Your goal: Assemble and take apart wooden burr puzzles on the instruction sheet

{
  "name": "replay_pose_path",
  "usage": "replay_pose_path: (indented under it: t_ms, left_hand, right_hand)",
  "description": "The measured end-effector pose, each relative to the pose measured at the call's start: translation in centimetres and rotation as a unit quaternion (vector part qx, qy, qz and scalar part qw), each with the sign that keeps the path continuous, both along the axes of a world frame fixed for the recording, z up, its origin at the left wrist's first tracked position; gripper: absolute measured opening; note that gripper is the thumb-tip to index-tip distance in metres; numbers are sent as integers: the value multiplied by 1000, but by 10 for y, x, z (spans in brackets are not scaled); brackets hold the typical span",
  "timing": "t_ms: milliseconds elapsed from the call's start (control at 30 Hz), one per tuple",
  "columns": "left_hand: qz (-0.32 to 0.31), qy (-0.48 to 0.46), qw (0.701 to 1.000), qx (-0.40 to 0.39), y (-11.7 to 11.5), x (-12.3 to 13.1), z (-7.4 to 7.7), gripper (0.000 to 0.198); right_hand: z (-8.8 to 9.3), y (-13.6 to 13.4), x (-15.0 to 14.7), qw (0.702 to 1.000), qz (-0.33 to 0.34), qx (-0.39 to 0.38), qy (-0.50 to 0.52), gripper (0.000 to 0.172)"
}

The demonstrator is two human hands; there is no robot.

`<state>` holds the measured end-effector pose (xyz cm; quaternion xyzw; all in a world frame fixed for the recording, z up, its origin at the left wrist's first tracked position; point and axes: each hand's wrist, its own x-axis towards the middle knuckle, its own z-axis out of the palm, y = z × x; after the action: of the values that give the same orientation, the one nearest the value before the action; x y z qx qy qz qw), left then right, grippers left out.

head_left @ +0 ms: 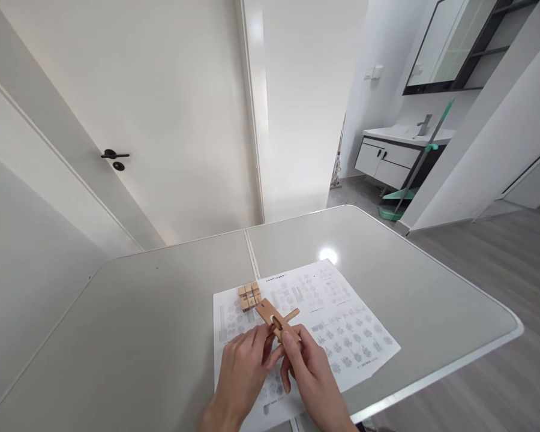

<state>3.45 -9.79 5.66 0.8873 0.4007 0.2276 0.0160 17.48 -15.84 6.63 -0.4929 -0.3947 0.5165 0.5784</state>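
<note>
A flat, light-brown wooden piece with a slot in it is held just above a printed sheet. A thin wooden stick crosses it and juts out to the right; whether the two are joined I cannot tell. My right hand is closed on the near end of the flat piece, thumb on top. My left hand is closed at its left side, pinching the wooden piece near the slot, with its fingertips partly hidden. Just beyond lies a small cluster of notched wooden blocks on the sheet.
The sheet, covered in small grey diagrams, lies on a grey folding table with a seam down its middle. Behind the table is a white door with a black handle. A washbasin cabinet and a green broom stand at the right.
</note>
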Motion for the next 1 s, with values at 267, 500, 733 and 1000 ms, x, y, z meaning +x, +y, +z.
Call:
replay_pose_path:
  t_ms: [267,500,733,1000]
  left_hand:
    - [17,24,1000,-8,-2,-1,-8,17]
    - [9,15,1000,-12,-3,-1,-13,24]
    - [20,22,1000,-4,-4,2,-24,22]
    - [15,8,1000,-13,-4,2,-27,21]
  right_hand:
    - [-4,-1,-1,999,-9,-14,27,48]
    - [-13,0,-2,999,2,-18,36,46]
    - [-21,5,-1,998,-12,-47,40,48]
    - [-44,8,0,997,12,-66,42,52]
